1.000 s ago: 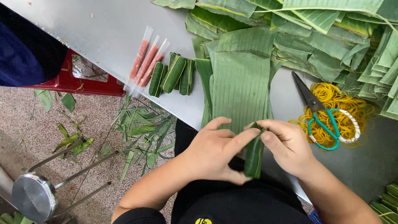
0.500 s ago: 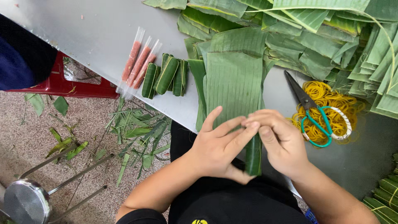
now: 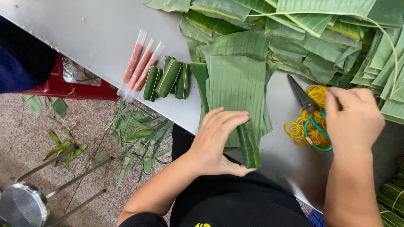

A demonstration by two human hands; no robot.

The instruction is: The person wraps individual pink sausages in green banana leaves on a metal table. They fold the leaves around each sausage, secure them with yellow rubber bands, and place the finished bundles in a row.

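Right hand [image 3: 353, 120] moved off onto rubber bands [image 3: 301, 128], grip hidden, left hand [image 3: 219, 141] grasping leaf roll [image 3: 247, 145]

matt ribbed leaf roll [image 3: 247, 147], smooth metal table [image 3: 97, 38], yellow rubber bands [image 3: 299, 128].

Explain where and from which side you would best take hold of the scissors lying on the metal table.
Probably by the green handle loops, coming from the near table edge. The scissors lie flat, dark blades pointing away toward the banana leaves, loops nearest on the yellow rubber bands. The right hand hovers over them.
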